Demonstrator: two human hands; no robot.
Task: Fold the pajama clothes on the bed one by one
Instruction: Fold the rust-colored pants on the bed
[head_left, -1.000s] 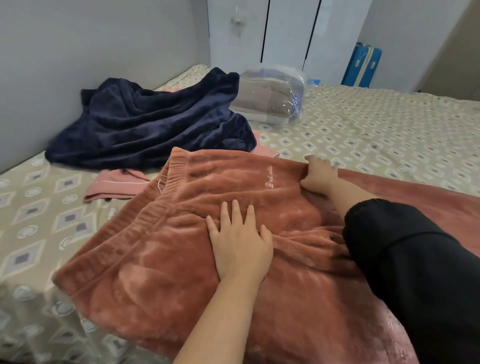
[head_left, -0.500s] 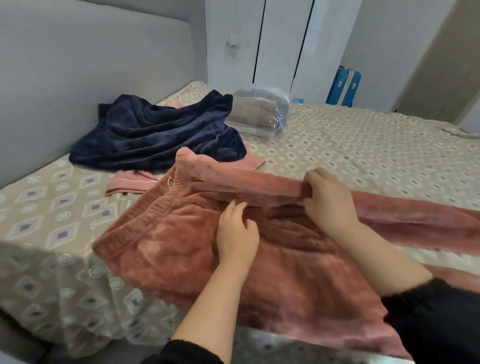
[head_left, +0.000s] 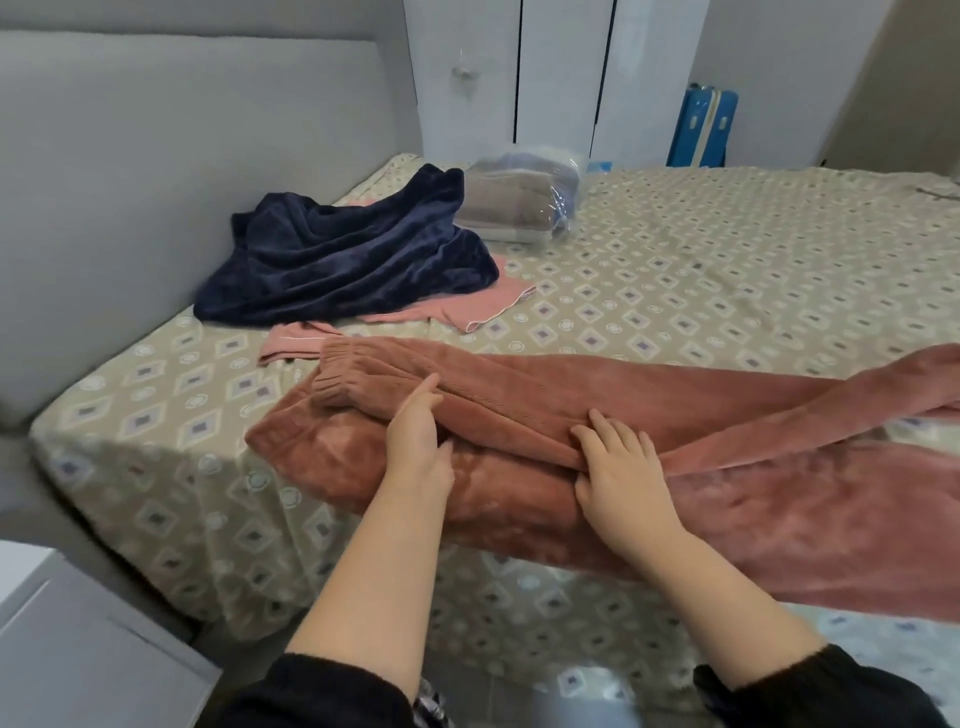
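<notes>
Rust-pink fleece pajama pants (head_left: 519, 395) lie across the near edge of the bed (head_left: 727, 270), waistband to the left, legs running off to the right. One half is folded lengthwise over the other. My left hand (head_left: 418, 447) pinches the folded edge near the waistband. My right hand (head_left: 621, 467) grips the same folded edge further right, thumb under the cloth. A crumpled navy fleece garment (head_left: 343, 260) lies at the far left, on top of a thin pink pajama piece (head_left: 457, 306).
A clear plastic bag of folded textiles (head_left: 522, 205) sits at the back of the bed. A grey headboard (head_left: 156, 171) runs along the left. White wardrobe doors (head_left: 561, 73) and a blue suitcase (head_left: 701, 127) stand behind. A white nightstand (head_left: 62, 639) is at lower left.
The far half of the pants has been pulled toward me and laid over the near half. Both hands moved closer to me along the fold. The view pulled back and lifted.
</notes>
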